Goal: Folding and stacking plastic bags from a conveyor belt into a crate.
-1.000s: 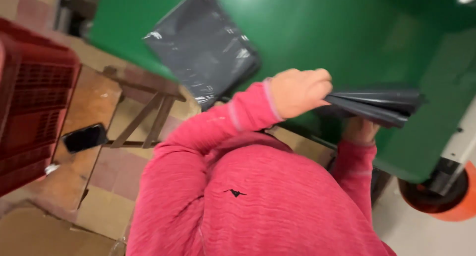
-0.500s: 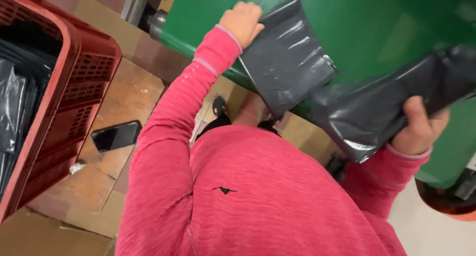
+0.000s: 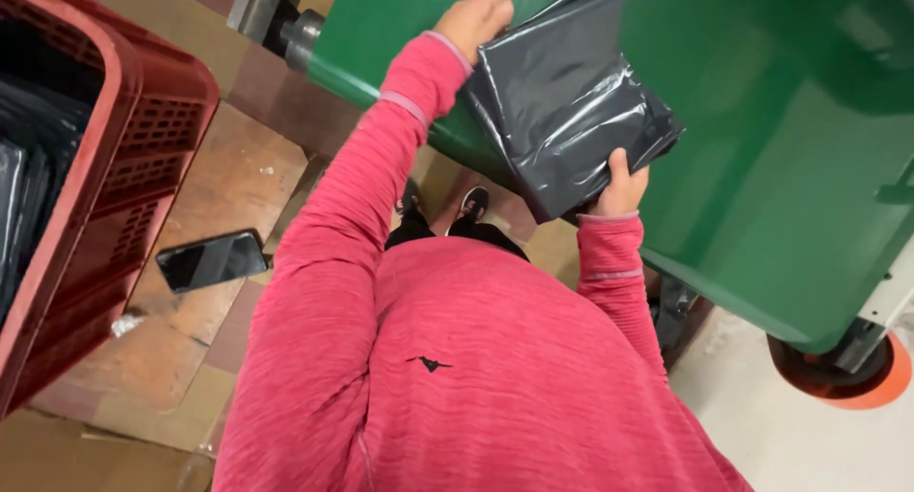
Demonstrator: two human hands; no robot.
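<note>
A stack of folded dark grey plastic bags (image 3: pixel 571 101) rests against the green surface (image 3: pixel 762 168) in front of me. My left hand (image 3: pixel 473 20) grips the stack's upper left corner, arm stretched out in a pink sleeve. Gripping the lower right edge is my right hand (image 3: pixel 619 182), its thumb on top of the plastic. Both hands hold the same stack. My shoes (image 3: pixel 466 204) show below it on the tiled floor.
A red plastic crate (image 3: pixel 133 178) holding more dark bags stands at the left. A black phone (image 3: pixel 211 261) lies on the brown floor tiles beside it. A grey metal roller (image 3: pixel 286 30) sits at the green surface's end. An orange round object (image 3: pixel 838 378) is at the lower right.
The hands held separate bags apart half a second ago; now they have come together and the bags form one stack held by both. The view shifted slightly right.
</note>
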